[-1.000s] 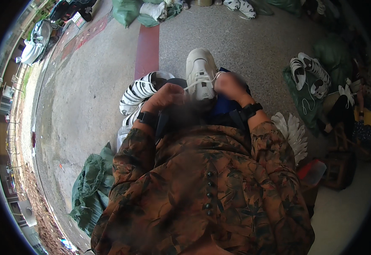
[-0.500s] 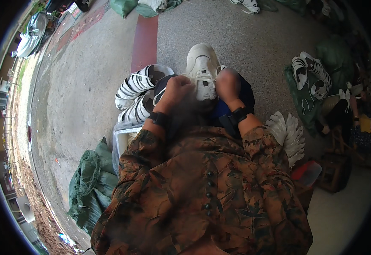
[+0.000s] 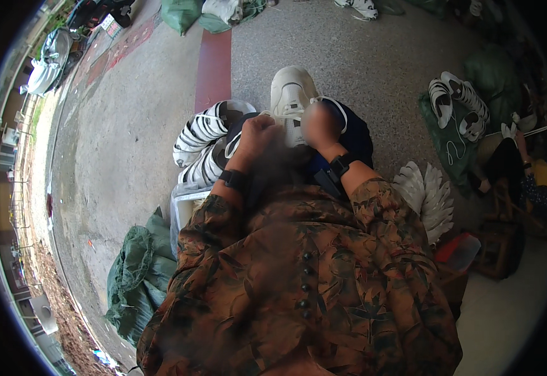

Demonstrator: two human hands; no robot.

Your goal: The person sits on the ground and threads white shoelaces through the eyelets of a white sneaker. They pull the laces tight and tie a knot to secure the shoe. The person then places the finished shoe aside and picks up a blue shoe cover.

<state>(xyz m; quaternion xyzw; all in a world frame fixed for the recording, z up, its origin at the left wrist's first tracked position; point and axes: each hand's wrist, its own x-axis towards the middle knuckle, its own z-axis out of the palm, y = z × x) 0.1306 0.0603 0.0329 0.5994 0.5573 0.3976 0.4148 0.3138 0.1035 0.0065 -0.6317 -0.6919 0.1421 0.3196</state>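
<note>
A white sneaker [image 3: 293,91] rests between my knees, its toe pointing away from me and its laces lying across the tongue. My left hand [image 3: 259,136] is closed at the shoe's left edge, pinching a white shoelace [image 3: 274,114] whose loose end hangs down on the left. Over the right side of the shoe is my right hand [image 3: 321,127], closed and partly blurred. Lace comes out at its top and arcs over my dark blue trouser leg [image 3: 356,135]. The fingertips of the right hand are hard to make out.
Nested white shoes with dark stripes [image 3: 201,135] stand left, by a white box [image 3: 185,205] and a green sack [image 3: 138,269]. White shoe parts [image 3: 425,197] fan out at my right. Farther right, more shoes [image 3: 455,103] lie on green sacking beside another person's arm [image 3: 524,150].
My right hand has moved left and slightly nearer the shoe, and more lace now arcs over my right leg. The sneaker's toe has shifted a little left. My left hand stays nearly in place.
</note>
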